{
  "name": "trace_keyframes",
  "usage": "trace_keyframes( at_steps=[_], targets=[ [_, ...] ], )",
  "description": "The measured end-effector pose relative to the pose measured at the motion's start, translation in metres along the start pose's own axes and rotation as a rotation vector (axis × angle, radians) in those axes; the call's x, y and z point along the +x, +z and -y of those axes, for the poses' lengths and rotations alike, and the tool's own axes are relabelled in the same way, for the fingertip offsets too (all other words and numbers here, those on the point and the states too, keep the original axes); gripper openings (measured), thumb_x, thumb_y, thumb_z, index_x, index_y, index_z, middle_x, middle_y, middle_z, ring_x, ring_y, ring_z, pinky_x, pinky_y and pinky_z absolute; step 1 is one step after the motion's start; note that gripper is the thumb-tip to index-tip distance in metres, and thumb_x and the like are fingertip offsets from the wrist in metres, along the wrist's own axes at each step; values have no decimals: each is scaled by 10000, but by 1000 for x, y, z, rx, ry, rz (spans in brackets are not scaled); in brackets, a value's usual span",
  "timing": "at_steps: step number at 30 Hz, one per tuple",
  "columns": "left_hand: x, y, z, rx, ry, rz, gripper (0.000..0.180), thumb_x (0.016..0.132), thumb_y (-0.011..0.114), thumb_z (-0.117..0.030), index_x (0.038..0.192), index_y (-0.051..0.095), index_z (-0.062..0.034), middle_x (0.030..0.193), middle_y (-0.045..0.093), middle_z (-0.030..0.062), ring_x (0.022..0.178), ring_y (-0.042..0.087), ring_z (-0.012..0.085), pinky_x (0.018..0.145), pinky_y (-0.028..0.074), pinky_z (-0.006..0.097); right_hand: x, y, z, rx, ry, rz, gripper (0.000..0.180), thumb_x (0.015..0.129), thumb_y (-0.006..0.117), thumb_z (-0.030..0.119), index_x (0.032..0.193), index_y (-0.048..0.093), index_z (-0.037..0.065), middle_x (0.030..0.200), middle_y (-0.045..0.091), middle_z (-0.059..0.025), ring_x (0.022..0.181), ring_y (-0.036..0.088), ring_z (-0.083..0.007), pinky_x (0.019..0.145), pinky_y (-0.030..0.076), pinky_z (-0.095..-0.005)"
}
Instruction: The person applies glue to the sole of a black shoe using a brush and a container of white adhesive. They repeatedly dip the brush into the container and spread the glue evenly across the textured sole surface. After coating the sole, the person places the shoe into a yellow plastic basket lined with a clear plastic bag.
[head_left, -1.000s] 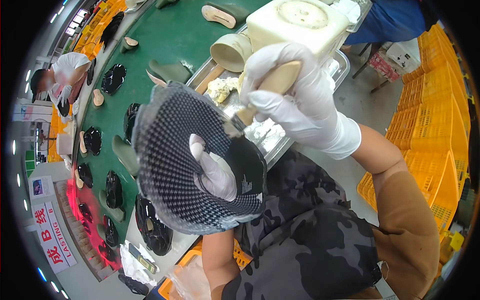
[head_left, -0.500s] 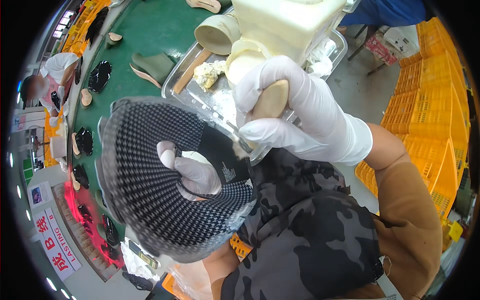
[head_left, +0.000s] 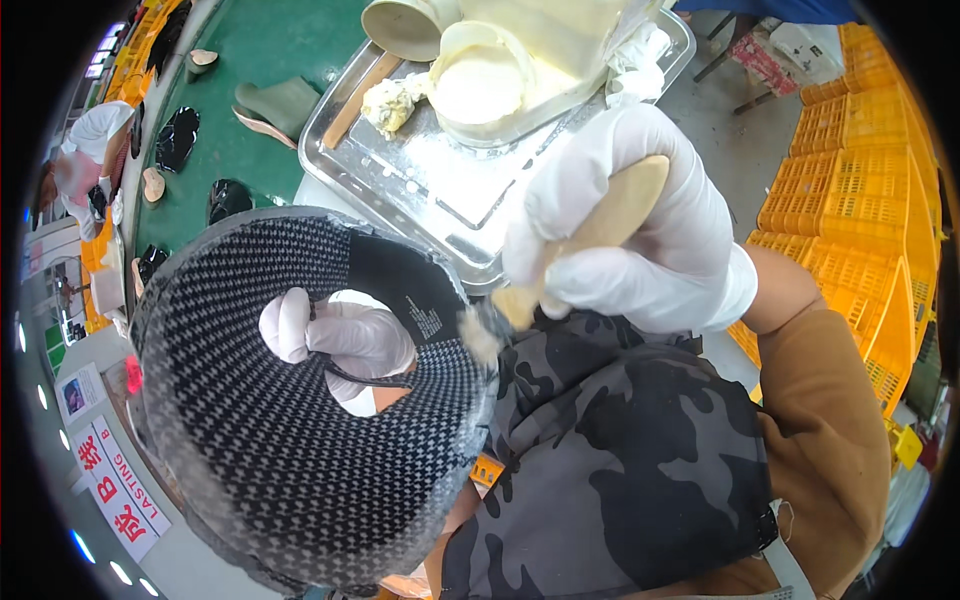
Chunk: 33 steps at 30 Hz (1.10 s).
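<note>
My right hand (head_left: 650, 235), in a white glove, grips a flat wooden-handled brush (head_left: 620, 210). Its pale bristles are at the right rim of a shoe upper (head_left: 250, 470) and look close to or touching it. The upper flares open toward me, with a black and grey houndstooth lining and a plain black panel bearing small print. My gloved left hand (head_left: 350, 335) comes through the hole in its middle. The fingers are closed on the hole's edge, beside a thin dark strip.
A clear plastic tray (head_left: 310, 135) holds a tub of whitish liquid (head_left: 485, 85), a beige cup (head_left: 405, 30), a wooden stick (head_left: 360, 100) and a crusted lump (head_left: 392, 105). Shoe parts lie on the green table (head_left: 240, 60). Yellow crates (head_left: 840, 200) stand right; a co-worker (head_left: 95, 150) is far left.
The brush has moved right and down to the upper's right rim. The upper has shifted left and down with my left hand. More of the tray now shows.
</note>
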<state>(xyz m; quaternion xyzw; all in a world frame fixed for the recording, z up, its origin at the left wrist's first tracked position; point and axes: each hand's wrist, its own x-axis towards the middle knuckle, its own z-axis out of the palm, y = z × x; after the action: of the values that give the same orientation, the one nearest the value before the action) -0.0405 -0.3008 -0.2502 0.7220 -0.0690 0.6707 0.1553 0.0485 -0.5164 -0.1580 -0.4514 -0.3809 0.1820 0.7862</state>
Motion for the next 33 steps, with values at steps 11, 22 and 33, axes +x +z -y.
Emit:
trace_keyframes(
  at_steps=[11, 22, 33],
  targets=[
    [5, -6, 1, 15, -14, 37, 201, 936, 310, -95, 981, 467, 22, 937, 516, 134, 831, 465, 215, 764, 388, 319, 0, 1, -2, 55, 85, 8, 251, 814, 605, 60, 945, 391, 47, 834, 565, -123, 710, 595, -155, 533, 480, -241],
    [8, 5, -6, -303, -893, -29, 214, 917, 451, -131, 1039, 497, 39, 984, 537, 84, 932, 472, 167, 854, 357, 286, 31, -7, -39, -273, -430, -107, 283, 747, 675, 27, 952, 481, 50, 853, 606, -62, 791, 584, -201, 747, 457, -310],
    [13, -27, 21, -519, -1465, 187, 323, 883, 533, -299, 963, 582, 9, 844, 614, 96, 569, 595, 187, 389, 443, 245, 92, -35, 17, -534, -362, -140, 145, 897, 471, 117, 1009, 443, 28, 839, 582, -121, 632, 551, -110, 550, 464, -201]
  ],
)
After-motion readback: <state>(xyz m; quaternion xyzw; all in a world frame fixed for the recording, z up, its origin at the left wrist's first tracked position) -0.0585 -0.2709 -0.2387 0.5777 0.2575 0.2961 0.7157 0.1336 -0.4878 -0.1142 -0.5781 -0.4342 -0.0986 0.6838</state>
